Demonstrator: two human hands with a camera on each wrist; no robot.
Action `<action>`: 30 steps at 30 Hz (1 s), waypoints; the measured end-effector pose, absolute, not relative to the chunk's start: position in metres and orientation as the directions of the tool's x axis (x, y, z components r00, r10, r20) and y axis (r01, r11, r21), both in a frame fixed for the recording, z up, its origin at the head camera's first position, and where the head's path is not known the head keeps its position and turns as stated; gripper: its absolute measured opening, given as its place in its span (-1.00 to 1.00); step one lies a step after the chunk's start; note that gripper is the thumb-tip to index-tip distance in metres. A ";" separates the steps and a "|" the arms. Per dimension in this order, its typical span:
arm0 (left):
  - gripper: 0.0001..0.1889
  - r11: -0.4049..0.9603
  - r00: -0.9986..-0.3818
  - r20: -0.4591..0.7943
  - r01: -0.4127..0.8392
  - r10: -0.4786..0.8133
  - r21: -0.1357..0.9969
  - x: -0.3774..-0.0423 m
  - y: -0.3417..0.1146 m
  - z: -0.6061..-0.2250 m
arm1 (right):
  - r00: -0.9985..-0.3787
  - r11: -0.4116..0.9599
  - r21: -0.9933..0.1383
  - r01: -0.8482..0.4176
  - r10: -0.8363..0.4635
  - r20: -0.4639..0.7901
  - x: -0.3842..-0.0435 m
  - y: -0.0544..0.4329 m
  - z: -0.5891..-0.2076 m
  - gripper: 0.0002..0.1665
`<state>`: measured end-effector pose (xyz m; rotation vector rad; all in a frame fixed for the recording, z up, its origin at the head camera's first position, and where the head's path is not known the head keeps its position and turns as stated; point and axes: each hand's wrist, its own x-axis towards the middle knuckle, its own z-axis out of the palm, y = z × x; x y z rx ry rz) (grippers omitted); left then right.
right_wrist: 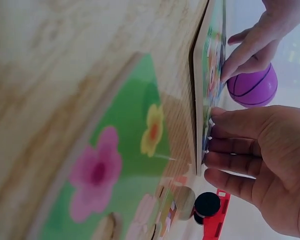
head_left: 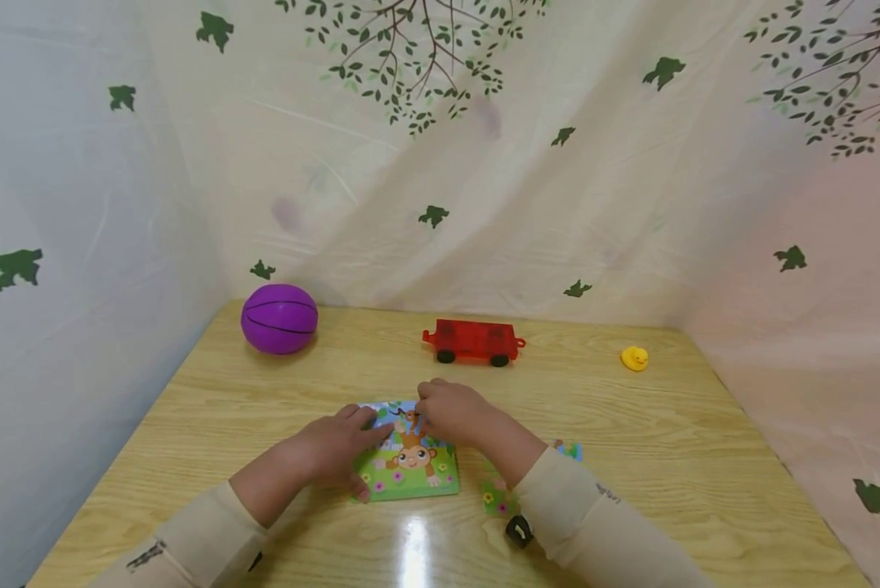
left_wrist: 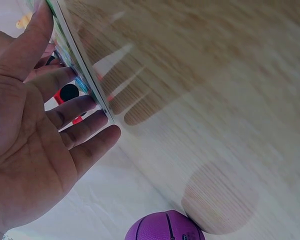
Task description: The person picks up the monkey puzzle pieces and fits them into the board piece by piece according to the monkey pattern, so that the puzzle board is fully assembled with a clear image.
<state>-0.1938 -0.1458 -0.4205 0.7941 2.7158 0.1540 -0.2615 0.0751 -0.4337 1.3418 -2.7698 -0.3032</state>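
A flat picture puzzle [head_left: 413,459] with a monkey, grass and flowers lies on the table in front of me. My left hand [head_left: 334,447] rests along its left side with fingers spread, the thumb near the front left corner. In the left wrist view those fingers [left_wrist: 82,107] reach the puzzle's edge. At the far right corner, my right hand [head_left: 454,412] bends over the puzzle, hiding that part of the picture. The right wrist view shows its thumb and fingertips [right_wrist: 220,112] touching the puzzle, fairly straight. No separate piece shows between them.
Loose green flowered puzzle pieces [head_left: 497,498] lie under my right forearm, with a blue-edged piece [head_left: 574,451] beyond it. Toward the back stand a purple ball [head_left: 279,320], a red toy wagon [head_left: 476,341] and a yellow rubber duck [head_left: 635,358]. Cloth walls surround the table.
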 end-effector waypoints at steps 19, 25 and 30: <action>0.15 0.836 -0.820 -0.203 0.479 0.535 0.269 -0.193 -0.151 -0.429 | -0.711 0.700 -0.301 -0.648 -0.698 -0.092 -0.265 0.112 -0.425 -0.59; 0.14 0.832 -0.819 -0.203 0.472 0.536 0.291 -0.192 -0.151 -0.429 | -0.739 0.714 -0.319 -0.623 -0.671 -0.059 -0.261 0.147 -0.424 -0.58; 0.14 0.844 -0.832 -0.198 0.460 0.519 0.277 -0.191 -0.151 -0.430 | -0.757 0.749 -0.252 -0.613 -0.648 -0.086 -0.253 0.173 -0.420 -0.61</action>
